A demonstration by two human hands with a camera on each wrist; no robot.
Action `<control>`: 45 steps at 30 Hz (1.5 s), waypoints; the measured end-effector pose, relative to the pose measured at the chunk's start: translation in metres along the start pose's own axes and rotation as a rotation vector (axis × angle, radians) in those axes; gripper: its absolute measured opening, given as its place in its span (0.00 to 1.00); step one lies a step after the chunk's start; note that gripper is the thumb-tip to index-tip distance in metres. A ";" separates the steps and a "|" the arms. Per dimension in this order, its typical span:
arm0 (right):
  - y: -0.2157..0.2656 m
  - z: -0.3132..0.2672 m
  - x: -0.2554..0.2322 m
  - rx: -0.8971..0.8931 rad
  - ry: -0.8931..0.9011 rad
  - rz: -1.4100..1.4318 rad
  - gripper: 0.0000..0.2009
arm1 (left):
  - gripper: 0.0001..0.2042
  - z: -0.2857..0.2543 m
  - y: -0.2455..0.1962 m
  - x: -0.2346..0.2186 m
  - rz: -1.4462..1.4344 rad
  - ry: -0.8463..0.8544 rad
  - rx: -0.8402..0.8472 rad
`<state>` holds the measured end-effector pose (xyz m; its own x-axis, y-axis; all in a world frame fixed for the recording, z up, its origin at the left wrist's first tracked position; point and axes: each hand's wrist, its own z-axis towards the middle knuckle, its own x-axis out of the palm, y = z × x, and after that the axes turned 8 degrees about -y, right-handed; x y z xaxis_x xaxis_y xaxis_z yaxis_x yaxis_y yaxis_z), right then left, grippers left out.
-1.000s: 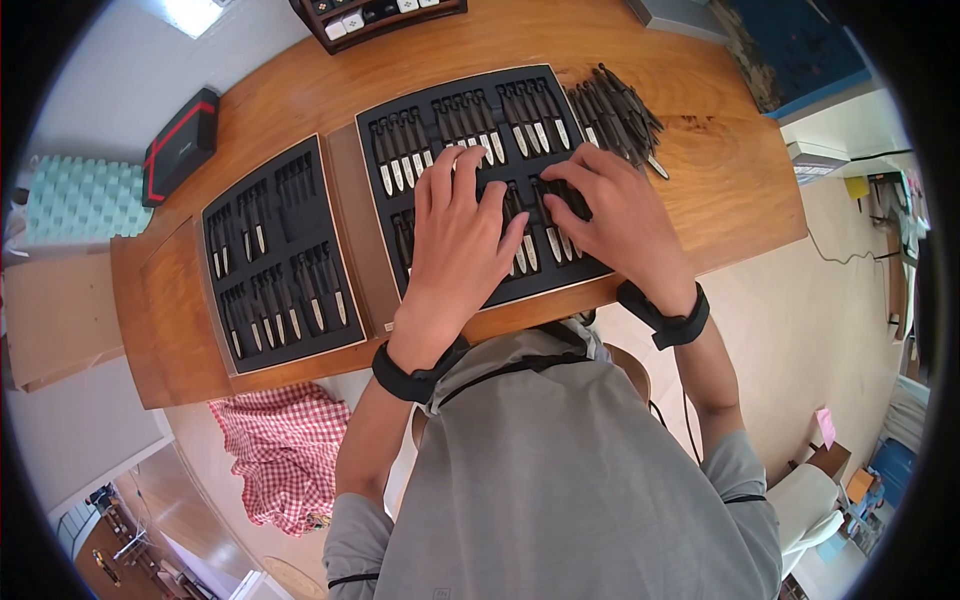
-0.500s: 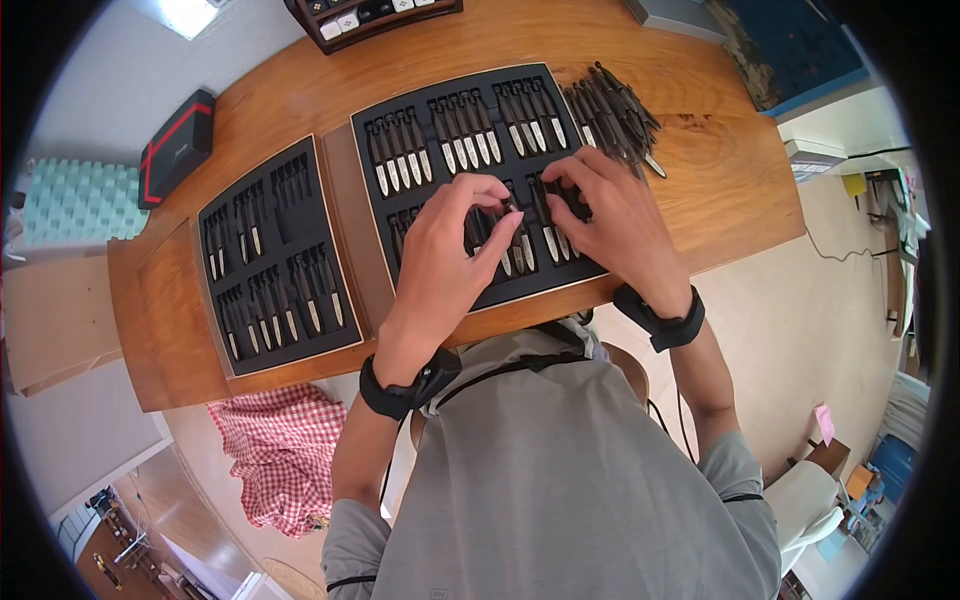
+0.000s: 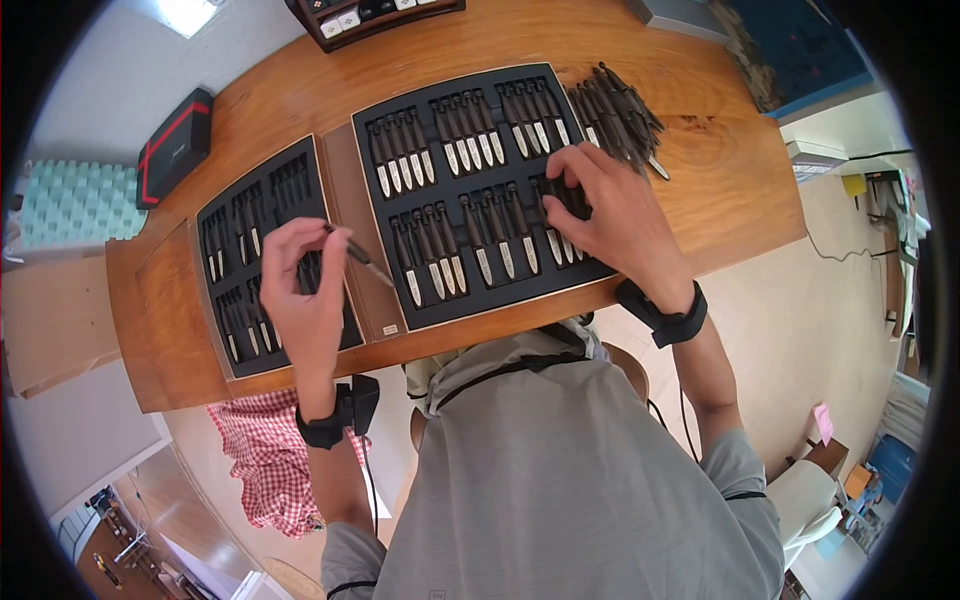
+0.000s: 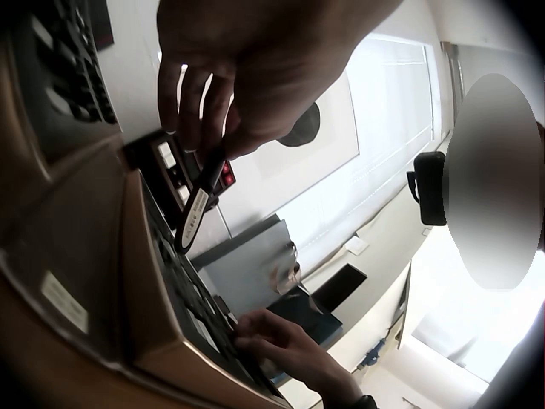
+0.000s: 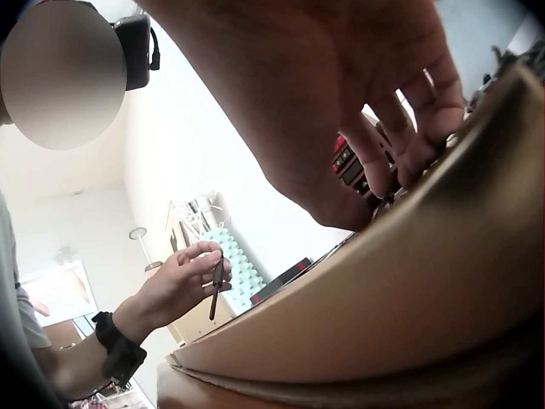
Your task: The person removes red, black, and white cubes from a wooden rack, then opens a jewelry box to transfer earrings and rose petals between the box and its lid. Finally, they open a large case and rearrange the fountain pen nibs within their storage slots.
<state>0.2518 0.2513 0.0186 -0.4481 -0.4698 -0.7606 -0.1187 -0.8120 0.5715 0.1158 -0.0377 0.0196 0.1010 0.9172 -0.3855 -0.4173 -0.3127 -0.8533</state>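
Observation:
My left hand [image 3: 305,285] is raised over the hinge side of the left tray [image 3: 275,361], pinching a slim dark stick [image 3: 350,246] by its upper end. In the left wrist view, the stick's pale labelled tip [image 4: 195,219] slants downward. My right hand [image 3: 622,215] stays at the lower right compartment of the right tray [image 3: 450,190], fingers bent down among the sticks there. Its fingertips [image 5: 410,166] reach behind the tray's raised edge, and I cannot tell whether they grip a stick. Similar sticks with pale tips fill grouped slots in both trays.
A loose pile of dark sticks [image 3: 620,115] lies beyond the right tray on the wooden table [image 3: 715,210]. A black box with a red band [image 3: 178,145] stands at the far left, and a dark rack [image 3: 375,18] at the back. Red checked cloth [image 3: 265,455] hangs below the table's front.
My left hand has moved leftward from the right tray's lower middle slots, carrying a stick toward the left tray. The right hand has barely moved.

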 end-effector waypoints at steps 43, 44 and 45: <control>0.010 0.005 -0.002 0.108 0.097 0.033 0.10 | 0.22 0.005 0.054 -0.063 0.608 0.139 0.132; 0.010 0.004 -0.001 0.110 0.079 0.029 0.10 | 0.23 0.007 0.055 -0.063 0.617 0.141 0.129; 0.009 0.004 0.001 0.113 0.062 0.025 0.10 | 0.23 0.009 0.056 -0.064 0.616 0.142 0.128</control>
<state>0.2470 0.2452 0.0245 -0.3973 -0.5127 -0.7611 -0.2091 -0.7570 0.6190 0.0784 -0.1113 -0.0003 -0.0766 0.5347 -0.8416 -0.5408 -0.7314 -0.4155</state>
